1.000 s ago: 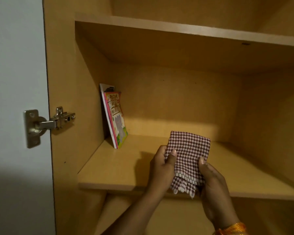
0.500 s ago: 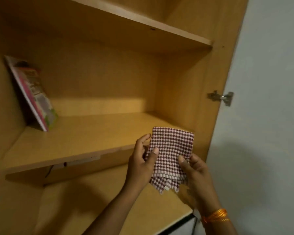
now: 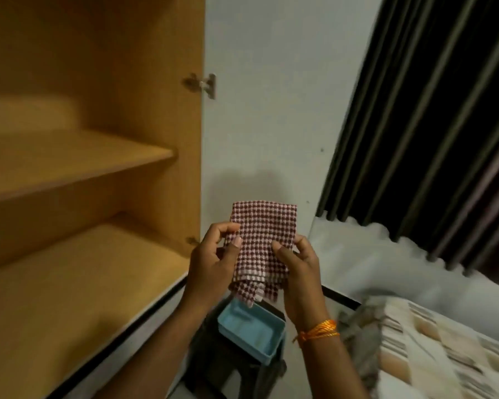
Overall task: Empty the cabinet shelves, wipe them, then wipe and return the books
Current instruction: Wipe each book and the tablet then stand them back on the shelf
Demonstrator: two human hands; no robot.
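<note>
Cloth (image 3: pixel 264 234) unlabelled, held in both hands

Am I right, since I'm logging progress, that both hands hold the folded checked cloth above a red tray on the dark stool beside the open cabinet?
Not quite: the tray is light blue, not red. The head view shows the left hand and right hand holding the folded checked cloth above it, on the dark stool beside the open cabinet.
</note>
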